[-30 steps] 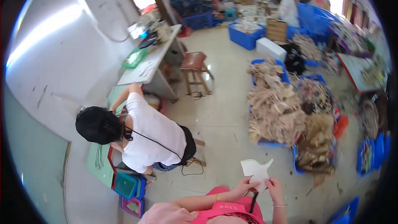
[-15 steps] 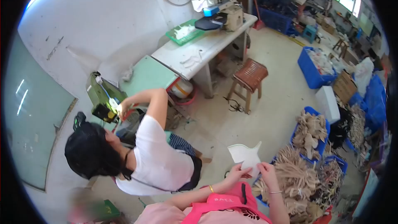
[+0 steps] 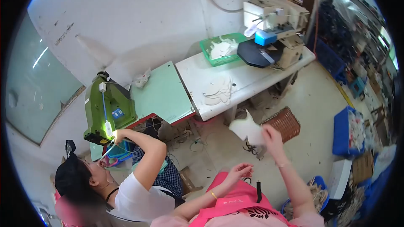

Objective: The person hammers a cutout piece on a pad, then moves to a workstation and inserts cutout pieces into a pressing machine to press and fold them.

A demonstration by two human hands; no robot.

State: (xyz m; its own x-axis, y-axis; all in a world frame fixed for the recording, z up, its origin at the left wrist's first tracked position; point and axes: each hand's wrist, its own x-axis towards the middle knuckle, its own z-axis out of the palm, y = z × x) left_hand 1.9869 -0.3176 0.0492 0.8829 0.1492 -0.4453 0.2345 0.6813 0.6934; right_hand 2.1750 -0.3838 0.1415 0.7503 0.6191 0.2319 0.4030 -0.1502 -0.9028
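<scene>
A flat white cut piece (image 3: 245,129) with curved edges and pointed corners hangs out in front of me above the floor. My right hand (image 3: 272,141) pinches it at its right edge. Nearer my body, my left hand (image 3: 240,172) is empty, its fingers loosely bent and partly apart in front of my pink apron (image 3: 235,204). Beyond the held piece, several similar white pieces (image 3: 219,90) lie stacked on the white table (image 3: 189,69).
A green basket (image 3: 219,61) of white pieces stands beside a sewing machine (image 3: 277,21) on the table. A woven-topped stool (image 3: 284,124) is behind the held piece. At left, a co-worker (image 3: 143,189) works at a green machine (image 3: 105,105). Blue crates (image 3: 347,132) stand right.
My left hand has let go of the white piece, which both hands held before. My right hand has carried it forward, toward the table. The view has turned toward the table.
</scene>
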